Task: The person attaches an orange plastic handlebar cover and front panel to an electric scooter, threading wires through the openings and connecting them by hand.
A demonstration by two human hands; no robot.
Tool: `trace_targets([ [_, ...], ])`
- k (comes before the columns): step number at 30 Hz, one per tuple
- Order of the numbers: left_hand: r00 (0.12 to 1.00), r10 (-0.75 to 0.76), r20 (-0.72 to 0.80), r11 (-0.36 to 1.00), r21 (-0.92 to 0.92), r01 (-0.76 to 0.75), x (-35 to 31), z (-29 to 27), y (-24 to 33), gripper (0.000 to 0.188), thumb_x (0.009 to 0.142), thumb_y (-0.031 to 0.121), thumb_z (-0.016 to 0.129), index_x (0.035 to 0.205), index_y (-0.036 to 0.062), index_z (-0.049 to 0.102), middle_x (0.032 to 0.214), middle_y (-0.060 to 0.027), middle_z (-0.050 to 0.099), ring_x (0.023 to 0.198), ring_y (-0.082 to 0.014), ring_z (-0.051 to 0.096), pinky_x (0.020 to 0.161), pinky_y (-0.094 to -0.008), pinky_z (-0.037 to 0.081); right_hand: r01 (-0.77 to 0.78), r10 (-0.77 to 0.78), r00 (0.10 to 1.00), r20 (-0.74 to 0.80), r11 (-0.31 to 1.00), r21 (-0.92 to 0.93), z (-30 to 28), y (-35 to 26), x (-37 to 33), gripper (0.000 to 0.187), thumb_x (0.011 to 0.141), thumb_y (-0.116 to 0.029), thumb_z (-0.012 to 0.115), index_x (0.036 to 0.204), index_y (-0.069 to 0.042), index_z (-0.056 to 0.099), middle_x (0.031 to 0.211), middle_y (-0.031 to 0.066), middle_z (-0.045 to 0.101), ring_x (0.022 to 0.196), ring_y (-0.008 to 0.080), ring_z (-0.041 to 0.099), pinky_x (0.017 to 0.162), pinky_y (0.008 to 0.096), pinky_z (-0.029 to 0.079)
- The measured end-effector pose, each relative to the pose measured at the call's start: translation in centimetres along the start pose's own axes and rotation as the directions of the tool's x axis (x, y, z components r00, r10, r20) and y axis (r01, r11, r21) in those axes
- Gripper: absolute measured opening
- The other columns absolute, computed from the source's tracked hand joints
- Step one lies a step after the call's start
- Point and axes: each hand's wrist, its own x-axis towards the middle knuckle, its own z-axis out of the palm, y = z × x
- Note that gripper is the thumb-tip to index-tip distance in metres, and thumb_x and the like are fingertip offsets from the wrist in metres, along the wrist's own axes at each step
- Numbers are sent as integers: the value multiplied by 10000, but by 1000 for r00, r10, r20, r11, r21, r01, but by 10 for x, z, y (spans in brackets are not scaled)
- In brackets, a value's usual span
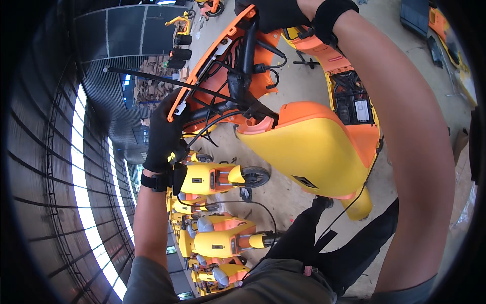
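Observation:
Both my hands wear black gloves. My left hand is closed on the lower left end of a long orange scooter panel. At the top of the view, my right hand grips the panel's other end, its fingers partly hidden. The panel's inner side faces me, showing black cables and a thick black tube with a wrapped joint. A thin black rod crosses in front of it. Just below and to the right stands the scooter's yellow and orange body, the tube running toward it.
An open compartment with black parts shows right of the yellow body. Several yellow scooters line up at the lower left. A black cable loops near my legs. Stacked brown goods stand by the far wall.

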Motion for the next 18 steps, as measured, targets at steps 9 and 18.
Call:
trace_targets([
  [9, 994, -6, 113, 993, -120, 20, -2, -11, -9, 405, 869, 37, 617, 1266, 10, 536, 1107, -94, 626, 982, -138, 602, 841, -276, 500, 51, -49, 994, -102, 999, 16, 11, 9, 2, 488, 679, -321, 708, 1118, -114, 661, 1052, 185, 661, 1021, 340, 615, 880, 407, 491],
  [18, 991, -34, 128, 995, -84, 45, -2, -16, -12, 409, 881, 84, 623, 1272, 8, 529, 1102, -73, 621, 979, -123, 586, 846, -264, 486, 46, -39, 994, -101, 996, 71, 5, 6, -7, 486, 695, -276, 720, 1141, -100, 648, 1081, 182, 655, 1049, 326, 606, 905, 391, 481],
])
